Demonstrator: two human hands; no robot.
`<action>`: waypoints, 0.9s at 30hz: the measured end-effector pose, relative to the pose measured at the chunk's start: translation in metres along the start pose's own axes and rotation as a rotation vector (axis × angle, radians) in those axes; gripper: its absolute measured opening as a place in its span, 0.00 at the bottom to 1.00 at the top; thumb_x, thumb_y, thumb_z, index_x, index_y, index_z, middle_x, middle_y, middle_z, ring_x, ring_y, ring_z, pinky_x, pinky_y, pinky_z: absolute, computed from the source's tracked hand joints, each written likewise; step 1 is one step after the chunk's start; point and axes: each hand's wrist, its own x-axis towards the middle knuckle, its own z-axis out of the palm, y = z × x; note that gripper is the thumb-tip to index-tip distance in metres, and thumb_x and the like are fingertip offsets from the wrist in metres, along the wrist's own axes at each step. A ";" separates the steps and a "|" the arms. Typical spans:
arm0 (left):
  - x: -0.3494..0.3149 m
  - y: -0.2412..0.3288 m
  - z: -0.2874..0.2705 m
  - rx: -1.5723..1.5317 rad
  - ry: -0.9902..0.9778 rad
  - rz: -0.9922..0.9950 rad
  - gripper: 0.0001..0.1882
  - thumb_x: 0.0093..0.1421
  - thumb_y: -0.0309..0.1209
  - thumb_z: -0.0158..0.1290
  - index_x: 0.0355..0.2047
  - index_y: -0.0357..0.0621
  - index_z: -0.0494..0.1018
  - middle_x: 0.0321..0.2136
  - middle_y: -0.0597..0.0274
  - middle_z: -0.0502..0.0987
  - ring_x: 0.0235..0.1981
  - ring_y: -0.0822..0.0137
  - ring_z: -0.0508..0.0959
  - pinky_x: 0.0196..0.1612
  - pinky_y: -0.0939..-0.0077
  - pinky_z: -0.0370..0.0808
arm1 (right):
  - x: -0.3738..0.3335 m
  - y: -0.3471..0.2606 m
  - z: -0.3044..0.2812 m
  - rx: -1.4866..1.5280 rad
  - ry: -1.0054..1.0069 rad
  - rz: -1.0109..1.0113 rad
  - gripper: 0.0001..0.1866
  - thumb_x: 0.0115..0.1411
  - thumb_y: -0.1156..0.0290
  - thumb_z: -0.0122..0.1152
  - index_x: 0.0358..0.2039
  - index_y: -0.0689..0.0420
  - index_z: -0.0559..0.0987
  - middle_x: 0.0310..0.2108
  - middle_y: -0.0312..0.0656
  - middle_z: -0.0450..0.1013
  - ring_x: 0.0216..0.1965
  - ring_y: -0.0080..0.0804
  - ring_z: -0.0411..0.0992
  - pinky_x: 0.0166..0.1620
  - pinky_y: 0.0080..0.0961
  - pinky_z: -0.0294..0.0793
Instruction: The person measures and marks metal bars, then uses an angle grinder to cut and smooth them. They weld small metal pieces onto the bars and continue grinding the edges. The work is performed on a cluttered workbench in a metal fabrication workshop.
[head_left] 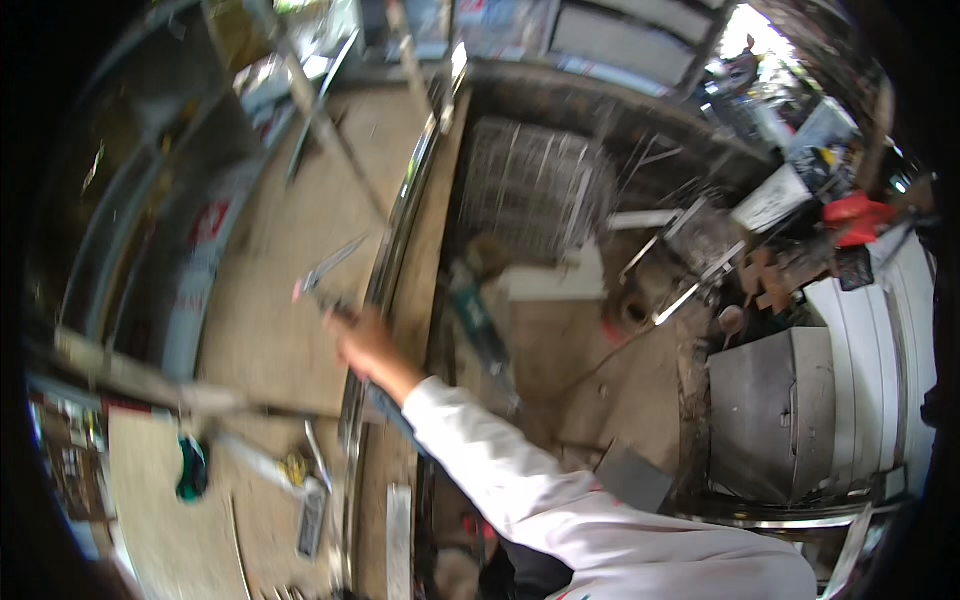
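I see a messy workshop with a dusty brown floor point(590, 360). A grey metal box point(770, 415) stands near white panels point(880, 350). Bright daylight point(750, 35) comes in up top.

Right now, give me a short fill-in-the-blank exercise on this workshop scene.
1. The hand grips a long metal ____.
2. The arm wears a ____ sleeve.
3. The angle grinder lies on the floor to the hand's ____.
4. The red tool sits at the picture's ____ edge.

Missing: strip; white; right; right
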 end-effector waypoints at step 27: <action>0.032 -0.199 0.174 1.887 -0.258 0.779 0.14 0.71 0.26 0.56 0.52 0.29 0.77 0.43 0.56 0.84 0.41 0.69 0.83 0.45 0.74 0.79 | -0.313 -0.080 0.005 -0.457 -0.722 -0.017 0.15 0.64 0.70 0.71 0.49 0.64 0.85 0.33 0.39 0.84 0.33 0.15 0.74 0.36 0.22 0.78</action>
